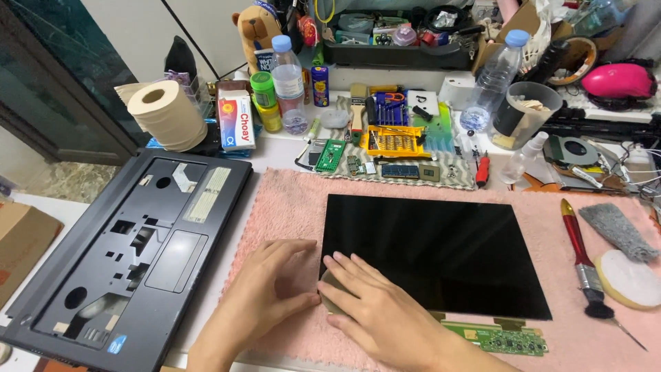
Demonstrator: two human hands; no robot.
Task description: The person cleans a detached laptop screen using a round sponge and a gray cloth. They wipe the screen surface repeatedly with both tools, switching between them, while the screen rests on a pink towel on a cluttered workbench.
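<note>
A bare black screen panel [430, 251] lies face up on a pink cloth [289, 207] spread over the tabletop, likely so the soft pile cushions the glass, with its green circuit strip [496, 336] at its near edge. The right hand [375, 303] presses flat, fingers together, on a small grey pad [329, 288] at the panel's near left corner, while the left hand [265, 286] lies palm down and empty on the cloth just left of that corner, as if steadying it. A dark laptop casing [131, 255] sits left of the panel, and a red-handled brush [584, 258] and grey rag [616, 231] to its right.
</note>
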